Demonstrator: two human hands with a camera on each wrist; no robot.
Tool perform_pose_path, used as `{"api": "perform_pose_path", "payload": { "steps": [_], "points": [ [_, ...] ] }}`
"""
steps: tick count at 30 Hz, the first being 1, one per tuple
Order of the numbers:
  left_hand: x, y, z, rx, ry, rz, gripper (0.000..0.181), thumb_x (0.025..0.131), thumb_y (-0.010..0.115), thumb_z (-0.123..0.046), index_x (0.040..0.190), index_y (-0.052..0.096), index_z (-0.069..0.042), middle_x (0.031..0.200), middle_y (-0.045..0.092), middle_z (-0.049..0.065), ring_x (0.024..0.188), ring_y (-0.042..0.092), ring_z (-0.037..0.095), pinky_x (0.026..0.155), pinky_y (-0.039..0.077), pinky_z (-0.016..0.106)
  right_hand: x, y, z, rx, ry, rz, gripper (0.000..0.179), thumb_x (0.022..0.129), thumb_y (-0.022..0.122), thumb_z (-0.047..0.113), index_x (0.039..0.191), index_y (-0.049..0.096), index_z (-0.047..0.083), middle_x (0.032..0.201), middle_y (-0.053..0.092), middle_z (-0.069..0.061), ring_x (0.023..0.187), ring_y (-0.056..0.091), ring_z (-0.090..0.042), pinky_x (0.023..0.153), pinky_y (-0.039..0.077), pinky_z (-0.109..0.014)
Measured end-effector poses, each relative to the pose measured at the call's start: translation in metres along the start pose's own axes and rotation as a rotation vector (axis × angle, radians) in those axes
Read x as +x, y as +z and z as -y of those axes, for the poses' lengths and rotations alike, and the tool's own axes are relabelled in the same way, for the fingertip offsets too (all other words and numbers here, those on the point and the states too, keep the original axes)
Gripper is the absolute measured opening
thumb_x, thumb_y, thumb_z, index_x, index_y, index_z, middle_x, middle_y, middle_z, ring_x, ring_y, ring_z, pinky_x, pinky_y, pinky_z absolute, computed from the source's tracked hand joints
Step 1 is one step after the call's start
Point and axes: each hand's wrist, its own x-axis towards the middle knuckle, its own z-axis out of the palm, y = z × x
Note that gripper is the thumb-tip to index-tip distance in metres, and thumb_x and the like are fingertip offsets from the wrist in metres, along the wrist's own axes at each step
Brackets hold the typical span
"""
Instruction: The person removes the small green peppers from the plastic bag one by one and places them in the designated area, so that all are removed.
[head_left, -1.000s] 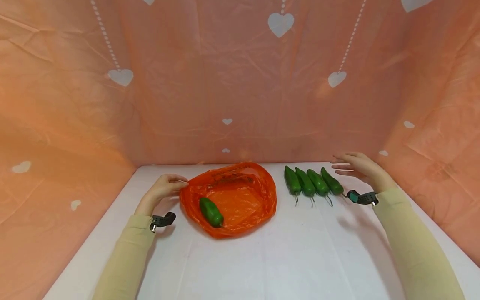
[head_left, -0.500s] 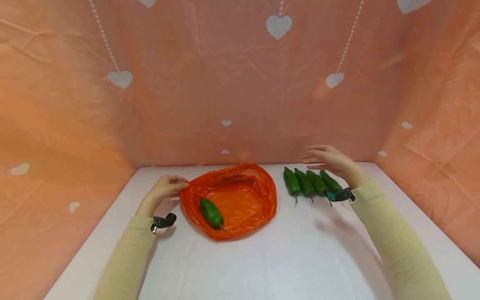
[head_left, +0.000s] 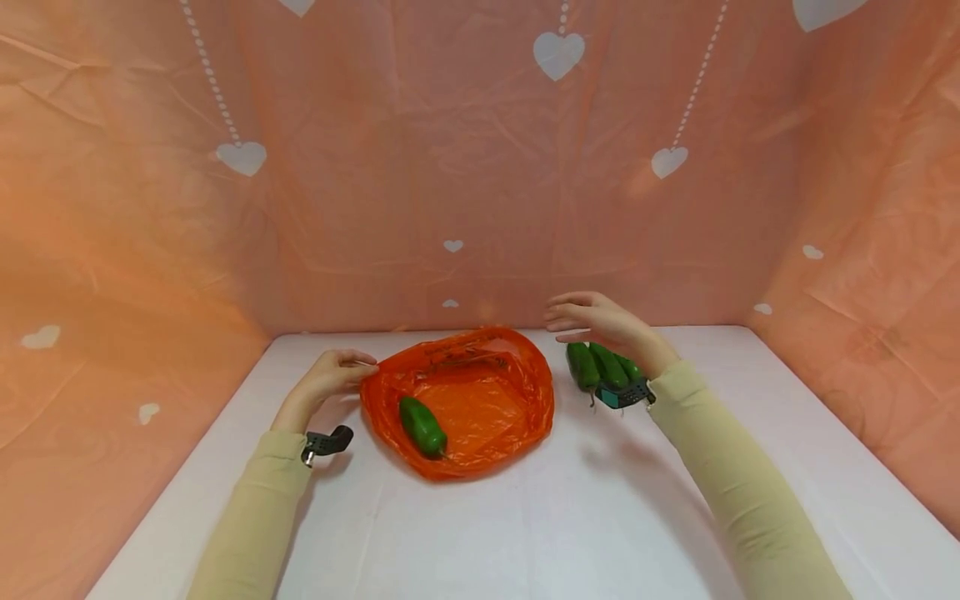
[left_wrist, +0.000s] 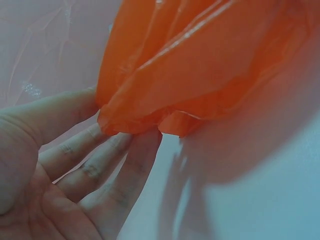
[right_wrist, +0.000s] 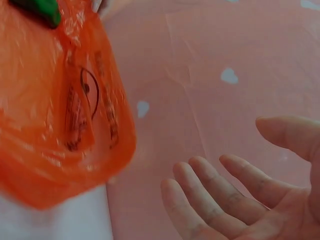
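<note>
An orange plastic bag [head_left: 483,412] lies spread with its mouth facing up in the head view. One green pepper [head_left: 423,428] rests inside it, toward the left. At the bag's left edge my left hand [head_left: 330,380] pinches the rim; the left wrist view shows thumb and fingers [left_wrist: 142,157] at the orange plastic. My right hand [head_left: 603,323] holds nothing, its fingers [right_wrist: 235,197] extended and spread. It hovers right of the bag, above a row of green peppers [head_left: 582,367], which the hand and wrist partly hide.
A white-covered table [head_left: 480,533] bears everything. Pinkish-orange sheeting with white hearts [head_left: 502,208] hangs behind the table and along both sides. A dark wrist device [head_left: 626,394] sits on the right wrist, another device [head_left: 327,442] on the left.
My right hand has swept left, from beyond the right end of the pepper row to above its left part, close to the bag. My left hand stays at the bag's rim.
</note>
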Motion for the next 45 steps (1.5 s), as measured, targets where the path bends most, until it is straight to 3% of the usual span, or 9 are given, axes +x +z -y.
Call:
{"api": "perform_pose_path", "payload": {
  "steps": [14, 26, 38, 45],
  "points": [
    [-0.004, -0.001, -0.004, -0.034, -0.016, 0.0, 0.037, 0.092, 0.063, -0.011, 0.118, 0.056, 0.014, 0.104, 0.067, 0.021, 0.084, 0.068, 0.019, 0.077, 0.056, 0.033, 0.022, 0.041, -0.011, 0.034, 0.047, 0.088, 0.048, 0.1, 0.05, 0.02, 0.14, 0.039, -0.004, 0.136, 0.044, -0.031, 0.122, 0.044, -0.047, 0.1, 0.04, -0.053],
    [0.0, 0.0, -0.001, -0.032, -0.109, -0.053, 0.042, 0.091, 0.066, -0.018, 0.12, 0.058, 0.011, 0.108, 0.066, 0.018, 0.089, 0.068, 0.019, 0.084, 0.054, 0.036, 0.036, 0.079, -0.028, 0.101, 0.09, 0.158, 0.049, 0.101, 0.05, 0.018, 0.14, 0.036, -0.009, 0.133, 0.046, -0.031, 0.121, 0.047, -0.046, 0.1, 0.038, -0.055],
    [-0.001, 0.0, -0.002, -0.062, -0.097, -0.034, 0.045, 0.092, 0.065, -0.019, 0.122, 0.055, 0.013, 0.107, 0.066, 0.019, 0.089, 0.068, 0.021, 0.082, 0.054, 0.035, 0.049, 0.115, -0.035, 0.074, 0.12, 0.233, 0.051, 0.098, 0.055, 0.021, 0.138, 0.042, -0.007, 0.13, 0.052, -0.029, 0.118, 0.051, -0.044, 0.095, 0.045, -0.048],
    [-0.003, 0.002, -0.004, -0.088, -0.076, -0.03, 0.044, 0.092, 0.064, -0.017, 0.121, 0.054, 0.015, 0.104, 0.067, 0.018, 0.086, 0.069, 0.019, 0.082, 0.054, 0.037, 0.051, 0.136, -0.04, 0.026, 0.141, 0.263, 0.047, 0.098, 0.054, 0.02, 0.137, 0.046, -0.006, 0.125, 0.058, -0.022, 0.111, 0.059, -0.034, 0.091, 0.05, -0.041]
  ]
}}
